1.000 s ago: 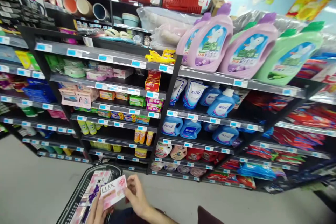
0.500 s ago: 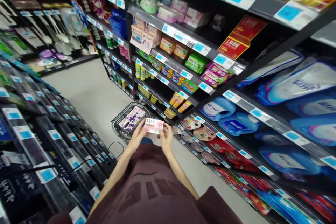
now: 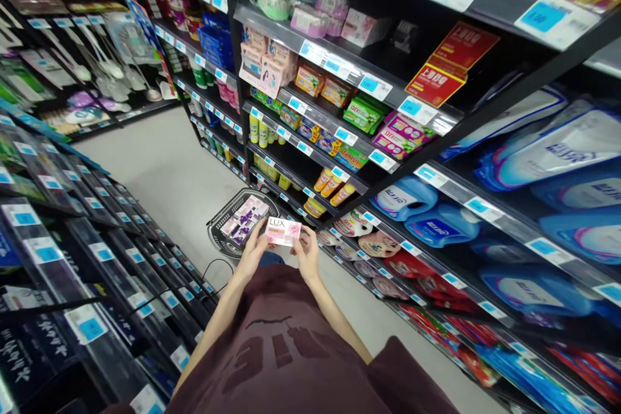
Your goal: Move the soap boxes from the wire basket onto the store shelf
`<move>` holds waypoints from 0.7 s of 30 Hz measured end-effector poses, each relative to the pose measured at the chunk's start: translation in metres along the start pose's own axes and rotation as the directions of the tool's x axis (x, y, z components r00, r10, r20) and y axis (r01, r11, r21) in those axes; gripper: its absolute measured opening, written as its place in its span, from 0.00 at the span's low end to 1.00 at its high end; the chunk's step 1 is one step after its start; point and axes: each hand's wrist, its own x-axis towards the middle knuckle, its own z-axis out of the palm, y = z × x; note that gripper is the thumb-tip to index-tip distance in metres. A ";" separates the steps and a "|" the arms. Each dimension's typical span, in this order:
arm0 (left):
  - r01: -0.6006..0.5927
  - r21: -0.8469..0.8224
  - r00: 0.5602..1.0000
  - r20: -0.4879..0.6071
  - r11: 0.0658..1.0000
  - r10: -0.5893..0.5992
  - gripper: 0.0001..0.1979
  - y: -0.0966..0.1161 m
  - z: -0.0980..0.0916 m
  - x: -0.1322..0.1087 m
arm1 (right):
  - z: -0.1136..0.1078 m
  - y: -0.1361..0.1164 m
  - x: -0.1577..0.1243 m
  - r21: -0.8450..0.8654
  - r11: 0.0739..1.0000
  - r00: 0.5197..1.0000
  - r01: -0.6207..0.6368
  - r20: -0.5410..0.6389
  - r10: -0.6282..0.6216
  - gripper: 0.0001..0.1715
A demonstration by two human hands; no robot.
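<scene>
In front of my body I hold a pink and white LUX soap box (image 3: 282,231) between both hands, its printed face turned up toward me. My left hand (image 3: 253,247) is closed on the box's left end. On the right end, the thumb and fingers of my right hand (image 3: 305,249) grip it. Just beyond, a black shopping basket (image 3: 217,231) sits on the floor with several pink, white and purple soap boxes (image 3: 246,217) in it. The fingertips beneath the held box are partly hidden.
Shelves to the right hold boxed soaps (image 3: 363,114), blue detergent bottles (image 3: 439,226) and detergent pouches (image 3: 553,149). A tilted shelf rack (image 3: 101,252) with price tags runs along my left. A dark cable (image 3: 213,265) loops beside it. Grey aisle floor (image 3: 145,149) stretches ahead.
The soap box stays in both hands, tipped slightly, and my right thumb has shifted a little along its lower edge. The camera view has moved slightly.
</scene>
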 end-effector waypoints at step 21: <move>0.026 -0.013 1.000 0.000 1.000 -0.026 0.49 -0.007 -0.003 0.001 | -0.004 0.003 -0.004 0.034 0.999 1.000 -0.008 -0.005 0.009 0.30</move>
